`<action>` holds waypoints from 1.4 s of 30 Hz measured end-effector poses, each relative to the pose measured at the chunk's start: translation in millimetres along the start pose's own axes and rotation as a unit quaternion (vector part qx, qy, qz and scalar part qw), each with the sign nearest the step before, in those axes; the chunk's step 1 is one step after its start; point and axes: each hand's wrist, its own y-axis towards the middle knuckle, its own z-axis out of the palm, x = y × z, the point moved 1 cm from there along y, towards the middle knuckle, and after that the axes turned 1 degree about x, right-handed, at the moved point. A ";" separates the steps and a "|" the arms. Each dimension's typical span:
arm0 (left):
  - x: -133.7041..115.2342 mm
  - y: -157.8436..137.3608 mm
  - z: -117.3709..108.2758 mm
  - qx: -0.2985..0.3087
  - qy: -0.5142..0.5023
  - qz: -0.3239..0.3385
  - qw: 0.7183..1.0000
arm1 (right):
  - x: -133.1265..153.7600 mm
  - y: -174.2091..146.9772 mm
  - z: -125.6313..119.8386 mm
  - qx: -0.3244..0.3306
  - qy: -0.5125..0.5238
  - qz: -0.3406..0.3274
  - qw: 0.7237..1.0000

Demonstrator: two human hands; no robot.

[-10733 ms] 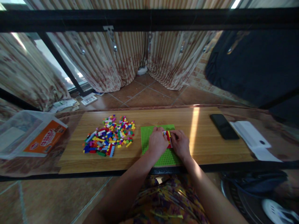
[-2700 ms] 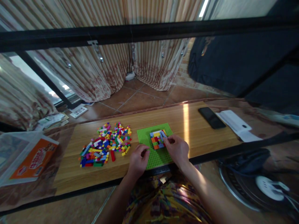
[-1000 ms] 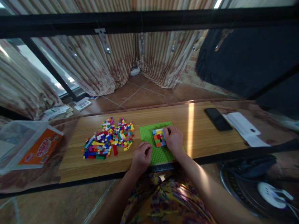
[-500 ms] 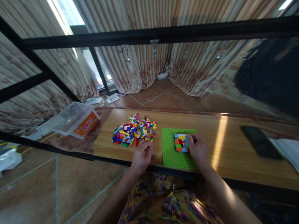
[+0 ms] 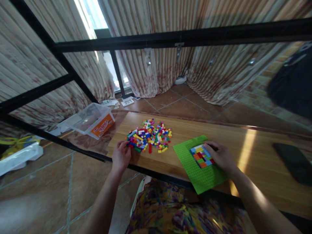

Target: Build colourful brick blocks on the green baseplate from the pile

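Note:
My left hand is at the near left edge of a pile of loose toy bricks, its fingers curled together on a blue brick. How firmly they pinch it is hard to see. On a green baseplate sits a flat, roughly square block of multicoloured bricks. My right hand grips this block at its right side, thumb and fingers covering part of that edge. The baseplate lies turned at an angle, one corner jutting over the table's near edge.
A clear plastic box with an orange label stands beyond the wooden table's left end. A dark flat device lies at the right. A black metal bar crosses in front of the curtains. A red brick lies at the pile's near side.
My left hand has moved left, from the pile's near right side to its left edge. The baseplate and brick block have turned under my right hand. The view has swung left.

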 end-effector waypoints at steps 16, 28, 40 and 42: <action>2.7 17.3 11.0 0.051 0.046 0.039 0.997 | 33.3 25.6 24.6 -0.029 0.147 0.030 0.988; -29.1 13.5 3.9 0.036 -0.108 0.024 0.993 | 30.3 -22.6 6.5 -0.244 0.260 0.102 0.929; -156.9 -69.4 73.6 0.402 -0.564 -0.181 0.698 | 99.9 -84.5 50.8 0.004 0.216 -0.028 0.976; -162.3 -72.9 76.1 0.421 -0.574 -0.172 0.681 | 99.6 -87.2 51.8 -0.007 0.234 -0.024 0.972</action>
